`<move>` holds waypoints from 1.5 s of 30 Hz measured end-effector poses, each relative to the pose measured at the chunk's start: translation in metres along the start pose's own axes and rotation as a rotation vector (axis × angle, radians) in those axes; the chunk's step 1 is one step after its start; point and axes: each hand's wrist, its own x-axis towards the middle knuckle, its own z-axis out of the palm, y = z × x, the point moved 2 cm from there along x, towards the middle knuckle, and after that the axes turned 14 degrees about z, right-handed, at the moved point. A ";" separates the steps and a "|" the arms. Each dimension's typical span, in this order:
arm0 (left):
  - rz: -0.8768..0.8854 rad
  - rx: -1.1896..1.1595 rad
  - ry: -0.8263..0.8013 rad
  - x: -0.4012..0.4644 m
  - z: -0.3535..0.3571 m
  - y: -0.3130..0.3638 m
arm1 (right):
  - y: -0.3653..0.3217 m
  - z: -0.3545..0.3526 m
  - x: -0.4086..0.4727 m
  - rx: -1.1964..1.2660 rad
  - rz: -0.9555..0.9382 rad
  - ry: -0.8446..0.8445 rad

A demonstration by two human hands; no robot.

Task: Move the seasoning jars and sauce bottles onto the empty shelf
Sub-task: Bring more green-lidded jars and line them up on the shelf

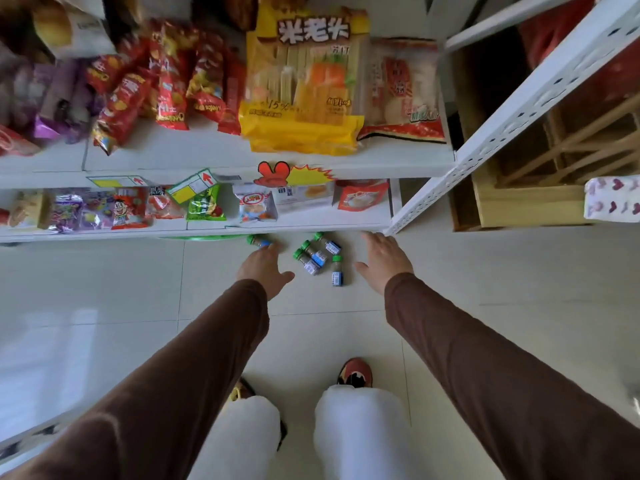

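Several small seasoning jars with green caps and blue labels [317,256] lie on the tiled floor in front of the lowest shelf. One more jar [257,241] lies apart to the left, just beyond the fingers of my left hand [265,268]. That hand is open, palm down, and holds nothing. My right hand [382,259] is open too, spread to the right of the jar cluster and not touching any jar. Both arms wear brown sleeves.
A white shelf unit [221,157] holds snack bags on two levels, its lower edge just above the jars. A second white rack [512,109] stands at the right with a wooden crate behind it. My feet stand on the pale floor tiles below.
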 end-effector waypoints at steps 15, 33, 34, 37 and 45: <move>-0.156 -0.159 0.047 0.178 0.206 -0.178 | 0.039 0.261 0.177 0.081 0.095 -0.055; -0.633 -1.121 0.583 0.324 0.275 -0.298 | 0.021 0.356 0.329 0.062 0.068 -0.037; -0.636 -1.162 0.594 0.323 0.277 -0.296 | 0.020 0.358 0.329 0.047 0.065 -0.038; -0.637 -1.218 0.538 0.311 0.279 -0.284 | 0.021 0.356 0.323 0.022 0.062 0.015; -0.516 -1.220 0.498 0.206 0.241 -0.218 | 0.005 0.276 0.214 0.098 0.010 0.039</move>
